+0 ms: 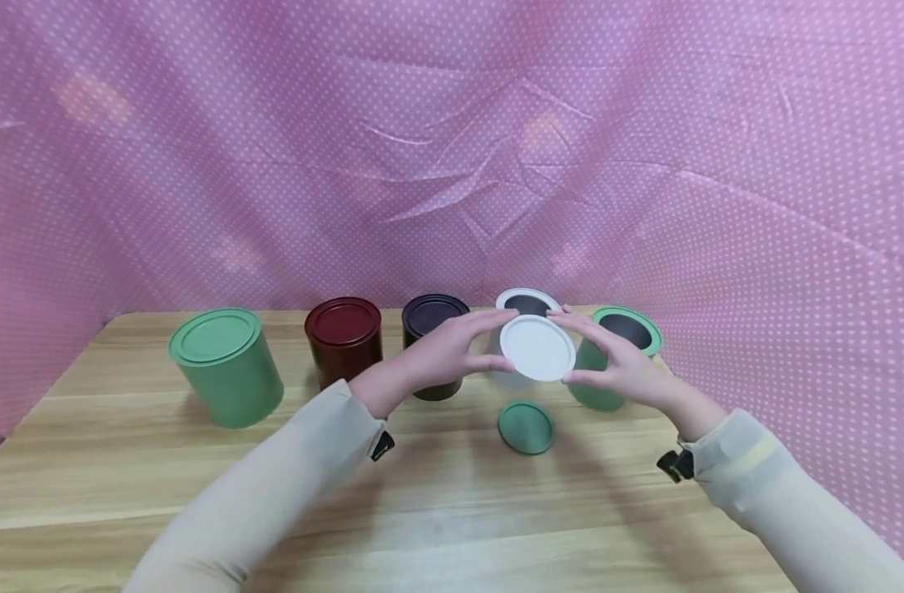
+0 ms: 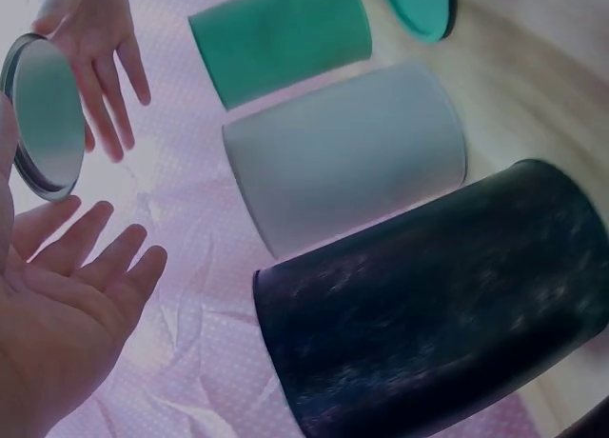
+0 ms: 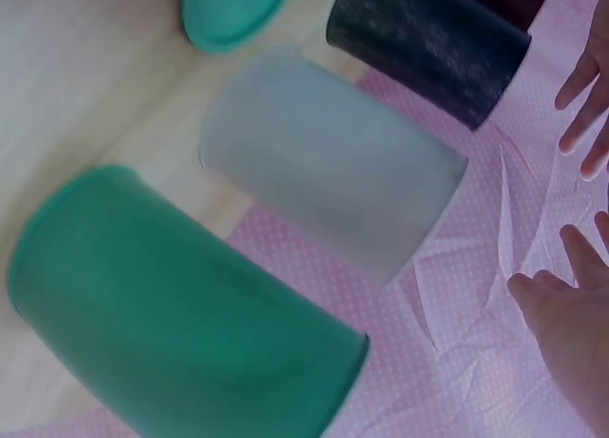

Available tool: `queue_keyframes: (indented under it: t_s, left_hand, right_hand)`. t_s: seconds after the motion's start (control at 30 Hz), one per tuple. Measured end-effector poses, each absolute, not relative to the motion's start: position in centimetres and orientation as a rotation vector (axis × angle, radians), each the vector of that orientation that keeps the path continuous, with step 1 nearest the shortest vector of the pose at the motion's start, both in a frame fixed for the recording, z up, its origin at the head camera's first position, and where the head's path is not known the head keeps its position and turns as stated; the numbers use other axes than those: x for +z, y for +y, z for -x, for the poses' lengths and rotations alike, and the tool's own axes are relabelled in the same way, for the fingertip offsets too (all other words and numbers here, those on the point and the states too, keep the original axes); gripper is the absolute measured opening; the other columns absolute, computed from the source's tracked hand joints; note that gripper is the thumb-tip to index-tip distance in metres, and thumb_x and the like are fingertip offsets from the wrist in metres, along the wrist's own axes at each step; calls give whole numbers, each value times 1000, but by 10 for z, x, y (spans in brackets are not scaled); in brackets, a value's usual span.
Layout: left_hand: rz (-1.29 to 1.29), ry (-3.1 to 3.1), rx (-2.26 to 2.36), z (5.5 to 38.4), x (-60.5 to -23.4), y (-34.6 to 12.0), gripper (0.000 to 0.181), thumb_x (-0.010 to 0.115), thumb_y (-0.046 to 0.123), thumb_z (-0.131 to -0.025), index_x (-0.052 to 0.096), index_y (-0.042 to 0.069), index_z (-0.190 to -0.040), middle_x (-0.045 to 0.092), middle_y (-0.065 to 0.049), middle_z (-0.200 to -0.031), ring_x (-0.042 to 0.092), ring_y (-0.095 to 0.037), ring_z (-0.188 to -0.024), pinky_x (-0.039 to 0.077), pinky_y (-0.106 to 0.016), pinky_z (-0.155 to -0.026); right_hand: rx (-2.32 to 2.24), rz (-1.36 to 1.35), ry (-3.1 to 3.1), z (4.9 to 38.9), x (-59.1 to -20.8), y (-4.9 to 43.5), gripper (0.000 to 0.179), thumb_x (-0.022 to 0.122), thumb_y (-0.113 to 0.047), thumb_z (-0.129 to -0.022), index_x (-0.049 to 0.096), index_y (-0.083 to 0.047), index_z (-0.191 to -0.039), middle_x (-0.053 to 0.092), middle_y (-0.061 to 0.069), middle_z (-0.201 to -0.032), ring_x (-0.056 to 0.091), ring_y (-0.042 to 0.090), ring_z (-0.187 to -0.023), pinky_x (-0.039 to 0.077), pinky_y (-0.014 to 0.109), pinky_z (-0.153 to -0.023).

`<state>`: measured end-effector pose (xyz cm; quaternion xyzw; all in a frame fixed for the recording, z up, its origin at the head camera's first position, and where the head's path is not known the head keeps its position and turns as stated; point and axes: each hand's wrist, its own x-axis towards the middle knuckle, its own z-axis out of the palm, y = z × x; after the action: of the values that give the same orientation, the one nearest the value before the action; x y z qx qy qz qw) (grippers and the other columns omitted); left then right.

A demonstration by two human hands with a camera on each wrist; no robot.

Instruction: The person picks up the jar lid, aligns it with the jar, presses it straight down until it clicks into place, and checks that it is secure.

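Note:
Between both hands a round white lid (image 1: 538, 348) is held up above the table, tilted toward me. My left hand (image 1: 444, 354) grips its left edge, thumb low and fingers at the top. On the opposite edge my right hand (image 1: 629, 366) holds it the same way. The lid's rimmed underside shows in the left wrist view. Just behind it stands a white can (image 2: 347, 157) with a dark open mouth, partly covered by lid and hands. An open green can (image 1: 598, 387) is to the right of that. A green lid (image 1: 526, 427) lies flat on the table in front.
Left of the white can are a lidded black can (image 1: 434, 317), a lidded dark red can (image 1: 344, 321) and, farthest left, a lidded green can (image 1: 232, 379). All stand on a wooden table (image 1: 437, 511). Pink dotted cloth (image 1: 422, 148) hangs behind and at both sides.

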<state>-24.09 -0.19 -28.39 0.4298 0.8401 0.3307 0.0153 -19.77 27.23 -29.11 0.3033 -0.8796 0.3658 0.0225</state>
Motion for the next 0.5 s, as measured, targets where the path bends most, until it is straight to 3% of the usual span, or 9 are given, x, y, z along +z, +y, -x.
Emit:
queue_keyframes:
  t_s: [0.2, 0.5]
  left_hand:
    - [-1285, 2618, 984, 249, -271, 6, 72, 71, 36, -86, 42, 10, -147, 41, -9, -152, 33, -24, -143, 30, -40, -117]
    - [-1215, 2607, 950, 263, -263, 20, 72, 70, 38, -88, 40, 11, -148, 37, -10, -154, 25, -24, -147, 21, -46, -120]
  right_hand:
    - [1148, -924, -2789, 206, -275, 280, 70, 73, -12, -85, 39, -7, -146, 27, 19, -157, 8, 40, -148, 10, 71, -112]
    - [1101, -915, -2836, 224, -268, 294, 67, 73, -14, -86, 41, -9, -146, 32, 18, -155, 12, 40, -148, 12, 68, -113]
